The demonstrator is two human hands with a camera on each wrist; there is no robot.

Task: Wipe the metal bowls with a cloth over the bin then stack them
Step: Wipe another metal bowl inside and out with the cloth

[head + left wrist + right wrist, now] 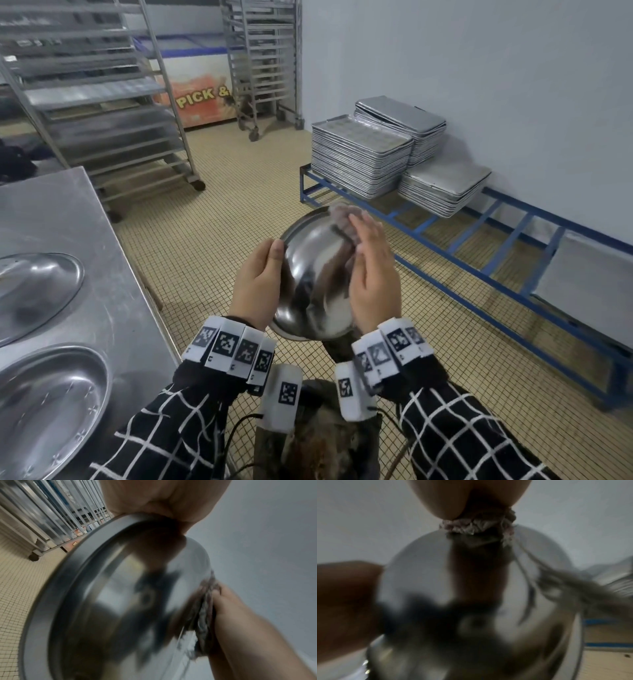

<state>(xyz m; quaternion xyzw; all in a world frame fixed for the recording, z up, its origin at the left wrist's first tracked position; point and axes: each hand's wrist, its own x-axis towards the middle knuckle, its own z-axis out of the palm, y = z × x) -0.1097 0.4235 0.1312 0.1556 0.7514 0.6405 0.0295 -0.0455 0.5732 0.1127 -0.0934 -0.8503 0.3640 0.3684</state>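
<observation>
Nearest you, the bin point(318, 445) sits below your wrists. Above it, your left hand point(260, 284) grips the rim of the tilted metal bowl point(311, 274), while your right hand point(371, 274) presses the cloth point(344, 219) flat-fingered against its outside. Two more bowls point(44, 411) lie on the table point(102, 240) at left.

Mostly hidden behind the right hand point(371, 270): the cloth point(346, 219); blurred below the bowl point(315, 270): the bin point(318, 445), cut off.

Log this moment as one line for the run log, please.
stage: wiping bowl outside | left hand: grips bowl rim | right hand: presses cloth on bowl | two bowls on table
</observation>
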